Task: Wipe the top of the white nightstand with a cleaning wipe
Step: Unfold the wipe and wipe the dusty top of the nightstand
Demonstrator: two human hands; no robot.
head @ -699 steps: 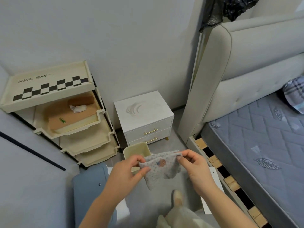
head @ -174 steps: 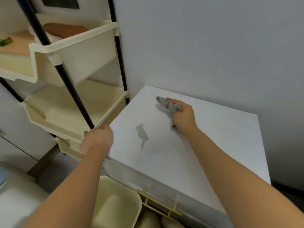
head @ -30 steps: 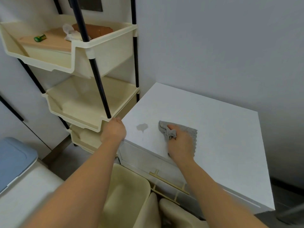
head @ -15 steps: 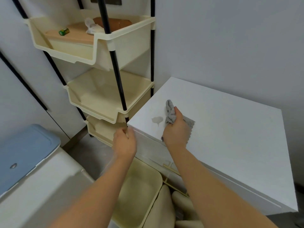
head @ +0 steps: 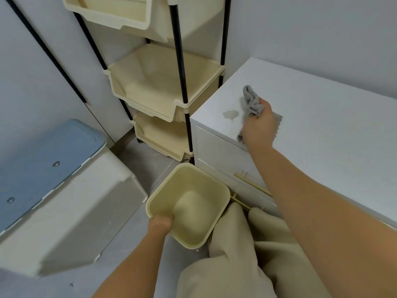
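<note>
Grey wipe (head: 251, 103) looks soft, light; my right hand (head: 260, 125) clutches it bunched on the white nightstand (head: 322, 130), left hand (head: 160, 224) grips the cream bin (head: 199, 179).

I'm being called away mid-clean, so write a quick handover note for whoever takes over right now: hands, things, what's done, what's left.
Left hand: grips the near rim of the cream bin, which is on the floor in front of the nightstand.
Right hand: holds the bunched grey wipe against the nightstand top, near its front left corner.
Done: the wipe is on the top, and most of the visible surface looks clean.
Left: a grey mark lies just left of the wipe. Wipe it, then probably go over the rest of the top.
</note>
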